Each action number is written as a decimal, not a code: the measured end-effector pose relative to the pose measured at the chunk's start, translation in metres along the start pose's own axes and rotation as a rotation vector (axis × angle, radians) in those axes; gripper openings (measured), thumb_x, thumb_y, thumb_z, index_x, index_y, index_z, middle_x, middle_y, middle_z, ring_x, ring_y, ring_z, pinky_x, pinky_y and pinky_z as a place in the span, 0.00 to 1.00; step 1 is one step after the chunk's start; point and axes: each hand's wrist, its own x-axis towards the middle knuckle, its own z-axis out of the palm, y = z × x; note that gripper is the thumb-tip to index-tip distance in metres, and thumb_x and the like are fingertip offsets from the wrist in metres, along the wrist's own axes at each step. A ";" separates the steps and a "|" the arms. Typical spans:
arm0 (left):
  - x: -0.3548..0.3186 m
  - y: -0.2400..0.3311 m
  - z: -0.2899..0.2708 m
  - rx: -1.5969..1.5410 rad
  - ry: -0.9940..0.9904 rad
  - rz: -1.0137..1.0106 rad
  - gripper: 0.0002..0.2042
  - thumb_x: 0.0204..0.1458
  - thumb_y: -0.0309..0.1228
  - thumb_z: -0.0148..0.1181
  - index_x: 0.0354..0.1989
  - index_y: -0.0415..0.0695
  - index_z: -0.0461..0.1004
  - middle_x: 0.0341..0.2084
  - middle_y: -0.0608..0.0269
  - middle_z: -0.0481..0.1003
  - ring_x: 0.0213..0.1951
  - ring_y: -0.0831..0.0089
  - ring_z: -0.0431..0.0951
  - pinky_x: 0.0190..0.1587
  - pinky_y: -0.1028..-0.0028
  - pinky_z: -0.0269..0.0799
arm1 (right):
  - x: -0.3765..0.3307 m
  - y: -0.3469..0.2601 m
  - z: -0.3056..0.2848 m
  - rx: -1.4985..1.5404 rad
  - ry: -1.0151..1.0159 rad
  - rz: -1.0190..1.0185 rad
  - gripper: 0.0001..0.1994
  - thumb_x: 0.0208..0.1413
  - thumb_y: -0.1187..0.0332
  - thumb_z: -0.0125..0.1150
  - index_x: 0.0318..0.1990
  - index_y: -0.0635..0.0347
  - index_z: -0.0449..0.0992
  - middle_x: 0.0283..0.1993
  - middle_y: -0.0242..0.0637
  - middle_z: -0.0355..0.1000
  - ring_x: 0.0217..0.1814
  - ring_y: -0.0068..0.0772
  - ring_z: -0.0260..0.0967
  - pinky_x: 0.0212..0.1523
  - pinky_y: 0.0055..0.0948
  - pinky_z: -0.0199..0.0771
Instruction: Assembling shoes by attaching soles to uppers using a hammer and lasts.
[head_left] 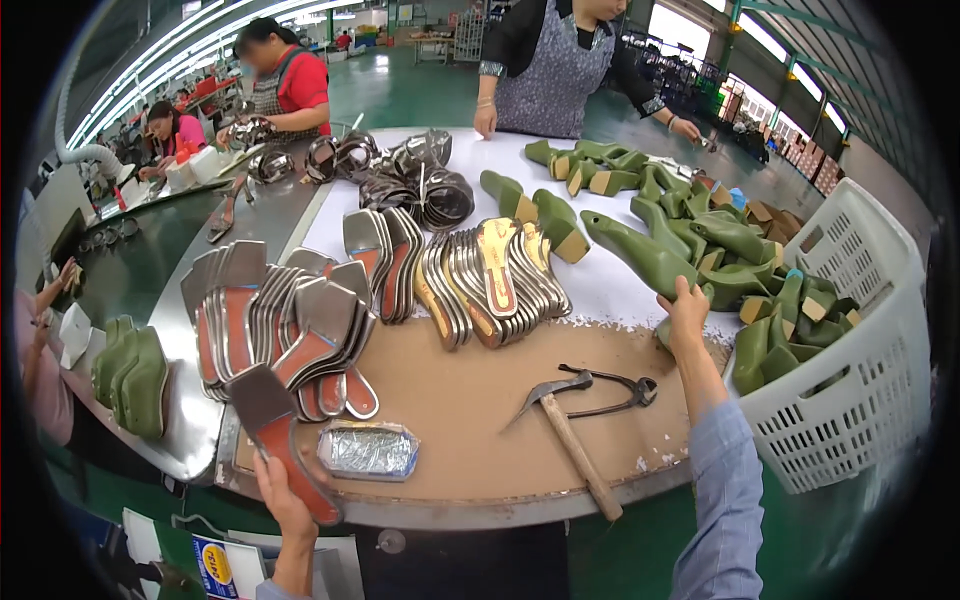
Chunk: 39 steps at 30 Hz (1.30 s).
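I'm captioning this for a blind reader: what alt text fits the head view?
At a shoe workbench, the person's left hand holds a red and grey insole, while the right hand grasps a green shoe last beside a white basket. A hammer and pincers lie between.

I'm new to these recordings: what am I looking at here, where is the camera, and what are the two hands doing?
There is no machine here. One fisheye camera on a person's head looks down at their own bare hands, and it bends straight edges. The left hand holds a shoe insole, grey and red. The right hand grips a green shoe last beside a white basket full of lasts. On the workbench lie fanned insoles, a hammer, pincers and a foil-wrapped packet. Other people work at the far side.
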 end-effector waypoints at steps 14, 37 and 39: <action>-0.120 0.059 0.075 -0.466 -0.638 -0.808 0.40 0.52 0.67 0.38 0.56 0.40 0.63 0.40 0.50 0.74 0.40 0.58 0.78 0.44 0.59 0.77 | -0.342 -0.116 0.071 -0.269 -0.766 -0.752 0.12 0.55 0.68 0.60 0.45 0.63 0.71 0.38 0.44 0.73 0.38 0.35 0.73 0.38 0.31 0.72; -0.055 0.063 0.001 -0.439 0.053 0.054 0.22 0.55 0.37 0.50 0.57 0.45 0.59 0.47 0.51 0.70 0.51 0.59 0.71 0.56 0.62 0.67 | -0.393 -0.043 0.057 -0.132 -1.189 -0.845 0.29 0.36 0.74 0.73 0.49 0.57 0.65 0.53 0.49 0.63 0.55 0.54 0.62 0.52 0.43 0.67; -0.055 0.074 -0.015 -0.376 0.119 -0.012 0.23 0.56 0.34 0.50 0.59 0.45 0.57 0.48 0.51 0.68 0.51 0.60 0.71 0.55 0.63 0.67 | -0.399 -0.045 0.061 -0.126 -1.232 -0.793 0.29 0.37 0.73 0.72 0.49 0.56 0.66 0.52 0.48 0.62 0.55 0.54 0.61 0.52 0.43 0.66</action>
